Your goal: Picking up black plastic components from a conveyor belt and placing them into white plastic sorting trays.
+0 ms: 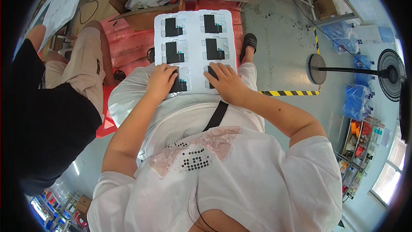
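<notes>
Six flat black L-shaped pieces (171,27) sit in two columns of three in a white moulded tray (194,45) on the person's lap (131,87). The left hand (161,80) lies over the tray's left edge, fingertips at the near-left piece (179,87); the right hand (227,85) partly covers the near-right piece (211,72), thumb apart from fingers. Whether either grips, I cannot tell.

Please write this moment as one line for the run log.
left hand: at near-left black piece | right hand: over near-right black piece | white tray: six black pieces, two columns of three
</notes>
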